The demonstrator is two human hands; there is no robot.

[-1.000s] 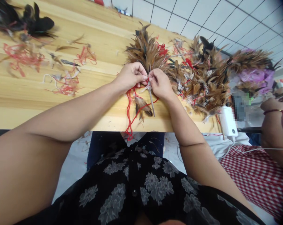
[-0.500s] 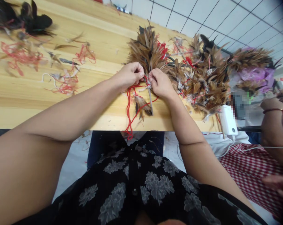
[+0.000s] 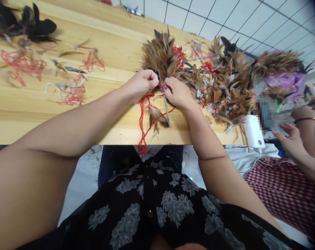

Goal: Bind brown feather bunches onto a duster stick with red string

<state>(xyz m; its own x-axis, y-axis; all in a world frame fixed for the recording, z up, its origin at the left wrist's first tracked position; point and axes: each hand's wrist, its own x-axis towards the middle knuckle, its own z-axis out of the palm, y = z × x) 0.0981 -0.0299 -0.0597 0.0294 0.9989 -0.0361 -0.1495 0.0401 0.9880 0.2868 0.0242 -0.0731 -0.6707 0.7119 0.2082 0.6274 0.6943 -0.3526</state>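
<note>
Both hands meet at the base of the brown feather bundle (image 3: 161, 57), which lies on the wooden table (image 3: 42, 114) near its front edge. The left hand (image 3: 143, 83) is curled closed around the bundle's stem end. The right hand (image 3: 178, 92) pinches the red thread (image 3: 144, 118) where a thin stick (image 3: 167, 111) pokes out toward the person. Slack thread loops over the table edge and could snag on the small loose feather (image 3: 156, 116) beside the stick. If either pinch loosens, the feathers may splay apart. The heap of feather bundles (image 3: 225, 86) crowds the right wrist and could catch the thread
</note>
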